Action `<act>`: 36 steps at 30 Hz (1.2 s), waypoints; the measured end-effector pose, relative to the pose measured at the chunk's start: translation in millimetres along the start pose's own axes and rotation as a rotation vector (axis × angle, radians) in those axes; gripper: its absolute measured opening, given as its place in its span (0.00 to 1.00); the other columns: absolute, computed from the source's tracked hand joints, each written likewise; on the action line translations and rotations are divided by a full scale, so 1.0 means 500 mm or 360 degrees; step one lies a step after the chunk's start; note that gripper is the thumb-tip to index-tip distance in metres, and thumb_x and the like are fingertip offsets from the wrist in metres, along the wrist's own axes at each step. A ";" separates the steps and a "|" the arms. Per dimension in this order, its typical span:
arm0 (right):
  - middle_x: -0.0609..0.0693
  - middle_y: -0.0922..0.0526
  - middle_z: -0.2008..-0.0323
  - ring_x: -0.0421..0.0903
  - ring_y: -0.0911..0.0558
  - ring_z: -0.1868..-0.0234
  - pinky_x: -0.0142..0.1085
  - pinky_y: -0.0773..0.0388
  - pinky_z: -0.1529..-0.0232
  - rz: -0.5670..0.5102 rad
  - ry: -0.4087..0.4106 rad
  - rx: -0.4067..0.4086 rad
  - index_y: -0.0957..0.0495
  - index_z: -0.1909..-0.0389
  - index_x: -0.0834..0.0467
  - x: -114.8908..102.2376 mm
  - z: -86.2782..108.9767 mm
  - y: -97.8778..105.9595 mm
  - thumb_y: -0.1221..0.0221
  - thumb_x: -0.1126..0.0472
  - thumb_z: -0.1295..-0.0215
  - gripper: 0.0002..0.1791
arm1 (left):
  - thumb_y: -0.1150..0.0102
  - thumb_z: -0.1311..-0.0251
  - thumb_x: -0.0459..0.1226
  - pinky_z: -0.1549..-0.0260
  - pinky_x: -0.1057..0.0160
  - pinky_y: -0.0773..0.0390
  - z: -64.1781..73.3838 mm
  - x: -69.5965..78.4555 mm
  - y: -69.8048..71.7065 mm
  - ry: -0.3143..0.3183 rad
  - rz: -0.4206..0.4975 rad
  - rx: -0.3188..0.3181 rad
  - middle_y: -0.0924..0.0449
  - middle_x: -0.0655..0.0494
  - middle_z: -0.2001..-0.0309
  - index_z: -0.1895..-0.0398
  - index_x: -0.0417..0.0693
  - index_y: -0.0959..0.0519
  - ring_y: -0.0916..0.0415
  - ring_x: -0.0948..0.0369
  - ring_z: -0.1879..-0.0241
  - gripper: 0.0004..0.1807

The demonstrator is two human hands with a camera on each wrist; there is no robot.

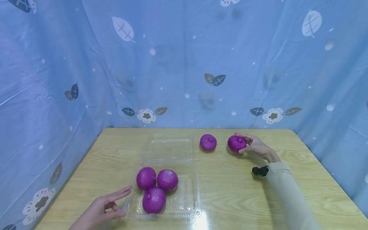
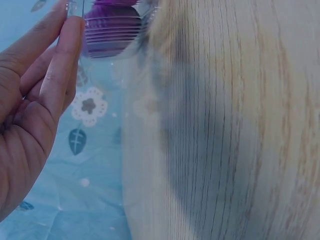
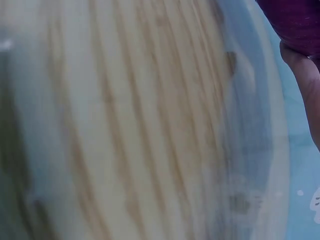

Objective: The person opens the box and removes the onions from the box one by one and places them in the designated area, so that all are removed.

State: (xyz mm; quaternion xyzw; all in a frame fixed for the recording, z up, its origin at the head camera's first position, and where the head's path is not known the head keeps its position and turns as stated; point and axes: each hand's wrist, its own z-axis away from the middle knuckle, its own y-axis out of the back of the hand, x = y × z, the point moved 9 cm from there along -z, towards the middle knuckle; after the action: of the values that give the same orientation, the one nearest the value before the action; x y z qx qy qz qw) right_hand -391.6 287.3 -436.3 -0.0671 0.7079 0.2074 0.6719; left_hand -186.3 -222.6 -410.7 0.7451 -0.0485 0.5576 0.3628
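My right hand (image 1: 257, 148) grips a red onion (image 1: 236, 143) at the back right of the table, its fingers over the far side and its thumb on the near side. In the right wrist view, part of this onion (image 3: 295, 22) shows above the thumb. Another red onion (image 1: 208, 142) lies just left of it. A clear plastic clamshell box (image 1: 184, 206) stands with its lid folded back and holds three red onions (image 1: 154, 200). At the box's left edge is my left hand (image 1: 99, 209), fingers extended and thumb apart; in the left wrist view its fingertips (image 2: 75, 25) meet the box wall.
The wooden table (image 1: 230, 198) carries everything. The box's open lid (image 1: 169, 148) lies flat toward the back. A small black device (image 1: 260, 171) sits at the right wrist. Blue patterned curtains (image 1: 184, 64) enclose the table at the back and both sides.
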 end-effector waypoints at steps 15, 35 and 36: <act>0.67 0.46 0.30 0.45 0.32 0.36 0.30 0.30 0.45 0.0050 -0.0083 -0.0022 0.47 0.28 0.65 0.021 -0.016 -0.014 0.33 0.75 0.50 0.48 | 0.39 0.39 0.33 0.71 0.67 0.21 0.001 0.004 -0.004 -0.0029 0.0013 0.0019 0.39 0.78 0.34 0.33 0.37 0.34 0.19 0.61 0.71 0.31; 0.65 0.52 0.27 0.62 0.56 0.27 0.55 0.58 0.32 0.0068 -0.0038 -0.0110 0.50 0.28 0.67 0.012 -0.021 -0.023 0.35 0.76 0.49 0.49 | 0.36 0.42 0.36 0.77 0.68 0.28 0.003 0.008 0.006 -0.0034 -0.0144 0.0075 0.36 0.79 0.36 0.32 0.45 0.33 0.22 0.64 0.76 0.33; 0.65 0.52 0.27 0.63 0.57 0.27 0.55 0.58 0.32 0.0069 -0.0039 -0.0110 0.50 0.28 0.67 0.013 -0.020 -0.022 0.35 0.76 0.49 0.48 | 0.36 0.42 0.36 0.77 0.68 0.28 0.003 0.007 0.006 -0.0028 -0.0140 0.0074 0.36 0.79 0.36 0.32 0.45 0.33 0.22 0.64 0.76 0.33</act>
State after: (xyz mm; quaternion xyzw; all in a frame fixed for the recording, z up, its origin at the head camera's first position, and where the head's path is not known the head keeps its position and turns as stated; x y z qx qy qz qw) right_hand -397.1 274.6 -444.6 -0.0723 0.6933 0.2469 0.6731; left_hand -185.4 -224.5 -406.2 0.7596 -0.0057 0.5355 0.3691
